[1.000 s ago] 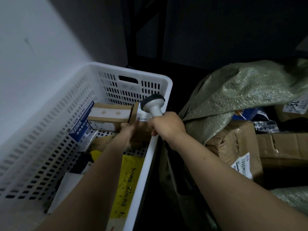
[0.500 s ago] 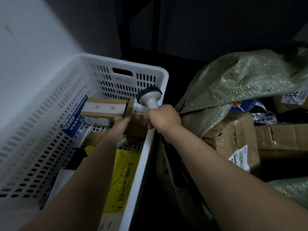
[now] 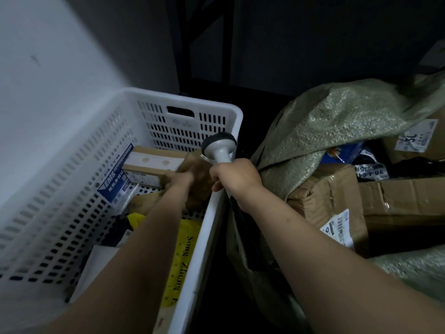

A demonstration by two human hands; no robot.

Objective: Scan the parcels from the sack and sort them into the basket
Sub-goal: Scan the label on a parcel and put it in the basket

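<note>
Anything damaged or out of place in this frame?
The large cardboard box in the sack looks dented: its near top corner is crumpled and the tape wrinkled. Parcels in the basket lie jumbled, but nothing is spilled outside.

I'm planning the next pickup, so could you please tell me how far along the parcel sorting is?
Done: several parcels, including a yellow mailer and an EMS envelope, lie in the white basket. In hand: the left hand holds a brown box inside the basket while the right hand grips the scanner. Left: cardboard boxes sit in the green sack.
</note>
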